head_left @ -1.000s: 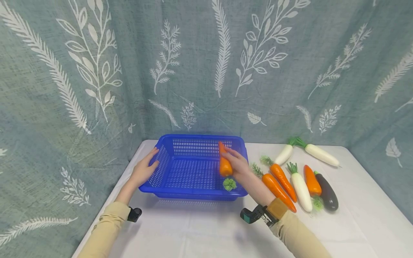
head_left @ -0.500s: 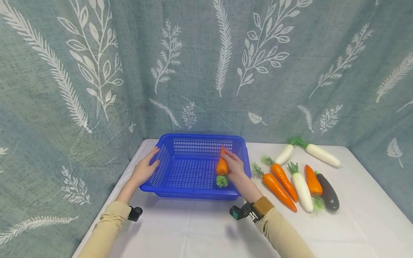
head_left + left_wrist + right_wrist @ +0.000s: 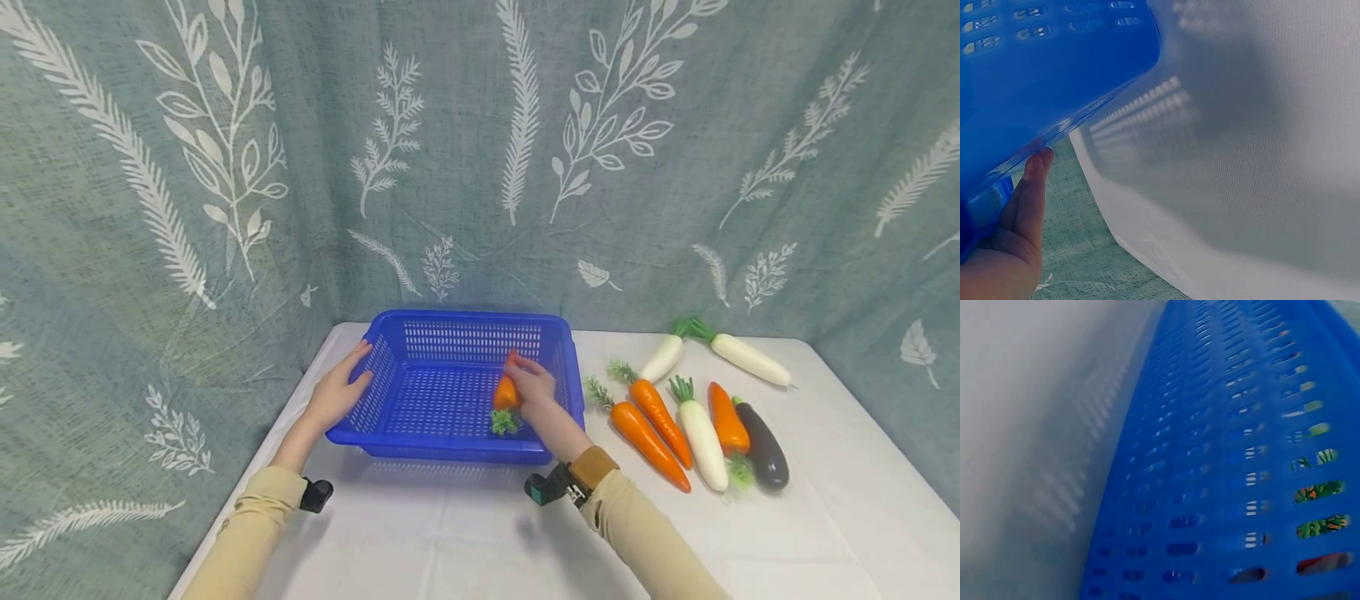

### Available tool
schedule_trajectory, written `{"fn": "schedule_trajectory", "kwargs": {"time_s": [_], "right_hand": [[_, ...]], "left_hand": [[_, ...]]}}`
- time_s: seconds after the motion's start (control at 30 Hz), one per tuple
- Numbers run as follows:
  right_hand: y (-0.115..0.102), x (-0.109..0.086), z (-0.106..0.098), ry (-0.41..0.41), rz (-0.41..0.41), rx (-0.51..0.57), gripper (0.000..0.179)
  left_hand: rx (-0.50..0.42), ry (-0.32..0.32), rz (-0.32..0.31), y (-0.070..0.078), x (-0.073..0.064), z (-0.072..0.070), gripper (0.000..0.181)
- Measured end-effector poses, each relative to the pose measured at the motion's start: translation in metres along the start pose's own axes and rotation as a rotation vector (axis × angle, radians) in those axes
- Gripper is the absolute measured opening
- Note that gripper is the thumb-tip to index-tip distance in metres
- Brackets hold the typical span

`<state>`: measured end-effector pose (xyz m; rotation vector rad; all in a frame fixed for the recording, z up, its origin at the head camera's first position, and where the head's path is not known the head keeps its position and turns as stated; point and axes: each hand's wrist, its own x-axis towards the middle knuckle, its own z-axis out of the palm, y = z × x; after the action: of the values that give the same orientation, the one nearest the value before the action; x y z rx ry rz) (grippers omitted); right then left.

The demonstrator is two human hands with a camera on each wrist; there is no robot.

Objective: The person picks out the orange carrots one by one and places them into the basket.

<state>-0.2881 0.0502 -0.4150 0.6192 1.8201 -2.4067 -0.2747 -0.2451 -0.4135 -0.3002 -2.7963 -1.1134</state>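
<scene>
In the head view a blue plastic basket (image 3: 450, 446) with slotted sides stands on the white table. My right hand (image 3: 538, 387) is inside it on the right, gripping an orange carrot (image 3: 507, 394). The carrot slants with its tip toward the back and its feathery green top toward me; part of its body is hidden by the fingers. My left hand (image 3: 335, 398) rests at the basket's left rim, fingers extended. In the left wrist view the fingers (image 3: 1033, 187) touch the rim's outer side. The right wrist view shows green leaves (image 3: 1319, 490) through the basket's slots.
Right of the basket lie two long carrots (image 3: 649, 445) (image 3: 662, 423), a white radish (image 3: 702, 446), a short carrot (image 3: 726, 421) and an eggplant (image 3: 762, 447). Two more white radishes (image 3: 662, 359) (image 3: 750, 360) lie behind them. A patterned curtain (image 3: 465, 167) hangs behind the table.
My right hand has moved left and slightly lower into the basket with the carrot, away from the right rim. My left hand has stayed at the left rim.
</scene>
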Motion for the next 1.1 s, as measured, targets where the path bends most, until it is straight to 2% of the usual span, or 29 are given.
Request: {"fn": "schedule_trajectory", "kwargs": {"time_s": [0.27, 0.67, 0.8, 0.97, 1.07, 1.1], "right_hand": [[0.002, -0.002, 0.002, 0.006, -0.003, -0.145, 0.039], [0.006, 0.0, 0.003, 0.032, 0.044, -0.198, 0.033], [0.006, -0.001, 0.004, 0.034, 0.068, -0.249, 0.031], [0.004, -0.003, 0.005, 0.023, 0.051, -0.337, 0.032], [0.011, 0.01, 0.006, 0.013, 0.058, -0.44, 0.033], [0.02, 0.025, 0.004, -0.01, 0.052, -0.455, 0.033]], "left_hand": [[0.001, 0.013, 0.01, 0.001, 0.0, 0.001, 0.05], [0.001, 0.014, 0.0, 0.003, -0.003, 0.0, 0.05], [0.003, 0.009, 0.0, 0.002, -0.003, 0.0, 0.05], [0.001, 0.008, -0.006, 0.002, -0.003, 0.0, 0.05], [-0.005, 0.007, -0.006, 0.004, -0.003, 0.0, 0.05], [-0.009, 0.006, -0.005, 0.004, -0.003, 0.0, 0.05]]}}
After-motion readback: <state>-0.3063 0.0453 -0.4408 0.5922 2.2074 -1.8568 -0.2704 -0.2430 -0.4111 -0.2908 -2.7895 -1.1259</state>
